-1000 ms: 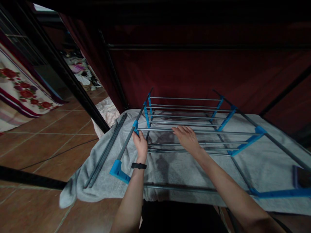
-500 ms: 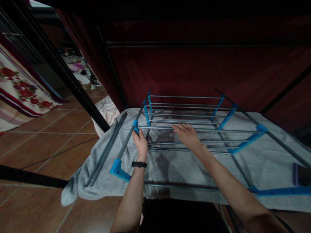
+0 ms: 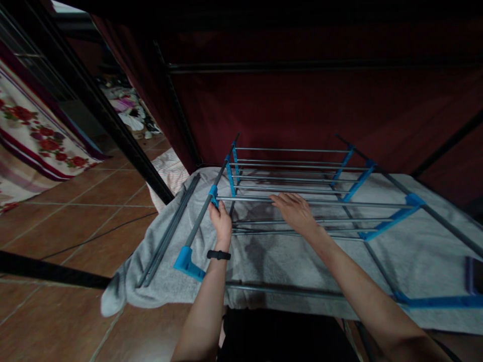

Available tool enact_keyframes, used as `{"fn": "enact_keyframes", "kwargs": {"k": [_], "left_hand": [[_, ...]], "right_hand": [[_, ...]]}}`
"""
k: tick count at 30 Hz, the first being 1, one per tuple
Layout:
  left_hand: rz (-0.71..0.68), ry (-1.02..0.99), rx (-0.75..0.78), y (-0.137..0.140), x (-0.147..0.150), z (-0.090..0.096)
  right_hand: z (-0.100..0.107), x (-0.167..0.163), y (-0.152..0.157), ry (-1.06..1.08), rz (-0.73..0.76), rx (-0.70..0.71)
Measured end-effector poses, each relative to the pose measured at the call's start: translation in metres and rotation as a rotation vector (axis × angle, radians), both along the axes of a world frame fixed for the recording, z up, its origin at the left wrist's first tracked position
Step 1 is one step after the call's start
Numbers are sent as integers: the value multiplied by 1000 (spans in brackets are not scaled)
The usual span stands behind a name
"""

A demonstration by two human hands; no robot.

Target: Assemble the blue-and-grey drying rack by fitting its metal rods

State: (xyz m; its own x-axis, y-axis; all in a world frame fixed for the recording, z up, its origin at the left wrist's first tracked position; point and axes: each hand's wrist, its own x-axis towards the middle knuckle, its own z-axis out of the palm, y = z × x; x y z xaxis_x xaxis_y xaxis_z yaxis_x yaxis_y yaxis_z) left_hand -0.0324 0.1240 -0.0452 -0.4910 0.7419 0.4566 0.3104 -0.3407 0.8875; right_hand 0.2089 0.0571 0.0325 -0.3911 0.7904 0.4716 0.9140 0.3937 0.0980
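A drying rack frame (image 3: 279,288) of grey metal tubes and blue plastic joints lies on a grey blanket. My left hand (image 3: 222,223), with a black band at the wrist, is closed around a blue plastic bracket (image 3: 214,195) on the left side tube. Its fingertips are partly hidden behind the bracket. Over a long metal rod (image 3: 362,204) that runs across to the right-hand bracket (image 3: 396,217), my right hand (image 3: 294,211) is curled, palm down. Behind the hands, several thinner rods span between further blue brackets (image 3: 358,182).
Several loose grey tubes (image 3: 169,231) lie on the blanket (image 3: 151,271) at the left. A dark phone-like object (image 3: 474,275) rests at the right edge. Black metal posts (image 3: 113,125) and a dark red curtain (image 3: 302,105) stand around the blanket. A cable (image 3: 98,235) crosses the tiled floor.
The view has turned slightly left, so everything sits a little further right in it. Both hands keep nearly the same places on the rack.
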Motion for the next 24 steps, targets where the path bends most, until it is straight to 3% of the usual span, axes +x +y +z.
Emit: {"fn": "enact_keyframes", "kwargs": {"k": [14,24], "left_hand": [[21,17,-4,-5,3,9],[38,7,6,-3,6,5]], "right_hand": [[5,2,1,-13,11,12],[7,3,1,-17,33,-6]]}}
